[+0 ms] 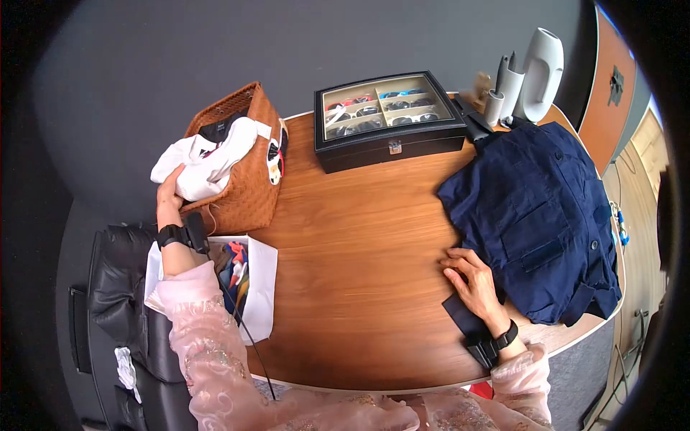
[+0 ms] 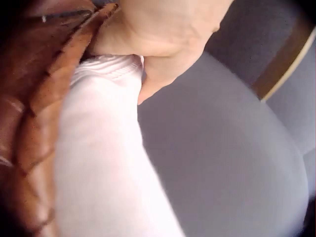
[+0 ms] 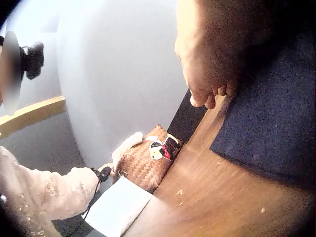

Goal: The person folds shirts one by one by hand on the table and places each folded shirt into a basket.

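Observation:
My left hand [image 1: 169, 188] grips a white garment [image 1: 208, 161] that spills over the near rim of a brown woven basket [image 1: 244, 187] at the table's left edge. In the left wrist view the fingers [image 2: 158, 39] pinch the white cloth [image 2: 103, 163] against the basket's weave [image 2: 29, 113]. My right hand [image 1: 471, 276] rests with relaxed fingers on the near left edge of a folded navy shirt [image 1: 539, 215] lying on the right side of the wooden table [image 1: 359, 258]. In the right wrist view its fingertips [image 3: 207, 98] touch the navy cloth [image 3: 276, 123].
A black glass-lidded box of sunglasses [image 1: 388, 118] stands at the back. White and grey vases [image 1: 535, 72] stand at the back right. A white bag of coloured items [image 1: 248, 280] and a black chair [image 1: 122, 287] sit left of the table.

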